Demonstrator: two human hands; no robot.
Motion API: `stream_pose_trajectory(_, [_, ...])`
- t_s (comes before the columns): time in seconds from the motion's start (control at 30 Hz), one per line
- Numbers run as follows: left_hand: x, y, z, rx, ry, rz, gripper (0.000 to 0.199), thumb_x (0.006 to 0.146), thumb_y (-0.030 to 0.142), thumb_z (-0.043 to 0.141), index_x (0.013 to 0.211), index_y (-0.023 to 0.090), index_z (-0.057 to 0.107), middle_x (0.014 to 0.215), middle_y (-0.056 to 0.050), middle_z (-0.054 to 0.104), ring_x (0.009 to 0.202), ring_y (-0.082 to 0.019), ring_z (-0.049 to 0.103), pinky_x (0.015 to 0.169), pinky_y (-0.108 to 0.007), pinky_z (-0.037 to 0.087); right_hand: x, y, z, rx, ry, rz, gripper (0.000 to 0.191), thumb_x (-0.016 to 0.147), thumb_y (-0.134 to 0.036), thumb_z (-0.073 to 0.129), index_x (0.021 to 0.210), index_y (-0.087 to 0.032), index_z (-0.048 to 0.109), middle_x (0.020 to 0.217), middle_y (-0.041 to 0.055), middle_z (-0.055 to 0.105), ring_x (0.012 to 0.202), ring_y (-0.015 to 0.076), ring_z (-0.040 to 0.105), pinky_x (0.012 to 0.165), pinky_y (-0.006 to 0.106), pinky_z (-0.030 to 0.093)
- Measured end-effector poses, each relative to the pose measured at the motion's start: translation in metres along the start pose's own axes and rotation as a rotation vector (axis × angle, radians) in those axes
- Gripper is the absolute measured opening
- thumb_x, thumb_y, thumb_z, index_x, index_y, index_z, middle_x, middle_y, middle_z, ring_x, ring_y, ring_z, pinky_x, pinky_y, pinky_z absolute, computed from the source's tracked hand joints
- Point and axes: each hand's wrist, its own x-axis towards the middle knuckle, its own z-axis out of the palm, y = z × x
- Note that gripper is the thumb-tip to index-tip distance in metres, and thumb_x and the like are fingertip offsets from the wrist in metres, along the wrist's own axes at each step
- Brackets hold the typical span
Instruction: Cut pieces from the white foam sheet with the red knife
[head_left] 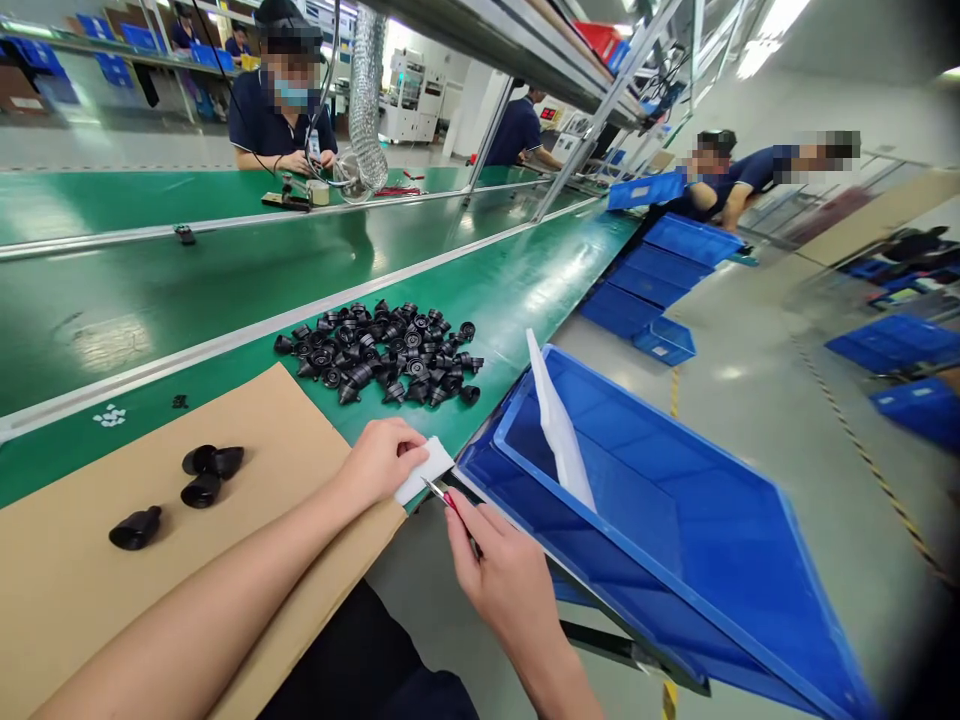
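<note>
My left hand [381, 458] pinches a small white sheet [424, 468] at the near edge of the green bench, over the corner of a brown cardboard sheet [247, 440]. My right hand [501, 578] holds thin tweezers with a red grip [442, 494], their tip touching the white sheet. A heap of small black cone-shaped parts [384, 352] lies on the green surface just beyond my hands. Three more black parts [204, 472] and one alone [136, 528] rest on the cardboard at the left.
A blue plastic bin [675, 560] tilts at my right with a white sheet [556, 425] standing in it. More blue bins [660, 265] sit on the floor. A green conveyor [187, 280] runs behind; people in dark shirts work across it [281, 110] and at right [720, 175].
</note>
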Motion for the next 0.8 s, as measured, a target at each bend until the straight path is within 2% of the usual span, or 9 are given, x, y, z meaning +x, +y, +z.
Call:
stream_pose_trajectory(0.27, [-0.002, 0.005, 0.002, 0.047, 0.011, 0.003, 0.012, 0.088, 0.013, 0.068, 0.081, 0.018, 0.077, 0.079, -0.001, 0.068, 0.072, -0.014, 0.058, 0.068, -0.027, 0.041, 0.003, -0.007, -0.003, -0.05, 0.009, -0.041, 0.035, 0.111, -0.03, 0.045, 0.124, -0.014, 0.072, 0.07, 0.0005, 0.057, 0.052, 0.013, 0.048, 0.055, 0.031, 0.029])
stream_pose_trajectory(0.4, [-0.002, 0.007, 0.0, 0.062, 0.019, -0.004, 0.011, 0.087, 0.014, 0.068, 0.081, 0.017, 0.077, 0.08, -0.001, 0.069, 0.072, -0.014, 0.058, 0.068, -0.027, 0.041, 0.005, -0.014, -0.006, -0.13, -0.006, -0.055, 0.038, 0.111, -0.03, 0.041, 0.122, -0.013, 0.073, 0.068, 0.0013, 0.058, 0.052, 0.0136, 0.051, 0.053, 0.032, 0.027])
stream_pose_trajectory(0.5, [-0.001, 0.005, -0.007, 0.05, -0.045, -0.011, 0.01, 0.084, 0.012, 0.07, 0.085, 0.018, 0.078, 0.077, -0.001, 0.069, 0.069, -0.014, 0.058, 0.065, -0.026, 0.041, 0.008, -0.02, -0.009, -0.199, -0.053, -0.06, 0.041, 0.112, -0.03, 0.037, 0.122, -0.013, 0.073, 0.068, 0.0028, 0.058, 0.052, 0.0143, 0.053, 0.051, 0.032, 0.024])
stream_pose_trajectory(0.63, [0.0, 0.001, -0.016, -0.061, -0.175, -0.061, 0.03, 0.076, 0.01, 0.073, 0.104, 0.018, 0.078, 0.081, 0.0, 0.071, 0.067, -0.014, 0.06, 0.063, -0.025, 0.044, 0.015, -0.029, -0.012, -0.299, -0.107, -0.062, 0.042, 0.111, -0.028, 0.034, 0.118, -0.013, 0.072, 0.067, 0.0049, 0.059, 0.049, 0.0151, 0.054, 0.048, 0.032, 0.02])
stream_pose_trajectory(0.8, [-0.002, 0.008, -0.012, 0.056, -0.135, -0.058, 0.028, 0.077, 0.005, 0.065, 0.098, 0.02, 0.078, 0.077, 0.001, 0.069, 0.066, -0.014, 0.058, 0.061, -0.026, 0.041, 0.025, -0.038, -0.015, -0.415, -0.208, -0.097, 0.027, 0.103, -0.019, 0.048, 0.115, -0.012, 0.071, 0.065, 0.0039, 0.058, 0.044, 0.0153, 0.054, 0.046, 0.032, 0.017])
